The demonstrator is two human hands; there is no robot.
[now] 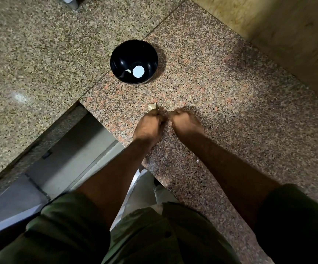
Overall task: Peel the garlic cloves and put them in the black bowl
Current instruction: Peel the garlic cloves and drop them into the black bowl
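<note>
The black bowl [134, 61] stands on the speckled granite counter [221, 82], with one peeled garlic clove [128, 71] and a round white patch inside it. My left hand [149, 123] and my right hand [183, 121] are side by side on the counter below the bowl, fingers curled down. A pale garlic piece [152, 106] shows at the tips of my left fingers. What my right fingers hold is hidden beneath them.
A small skin flake [190, 96] lies right of the hands, another [197, 160] beside my right forearm. The counter edge [104, 126] drops to a floor gap at the left. A wooden panel [280, 31] rises at the back right.
</note>
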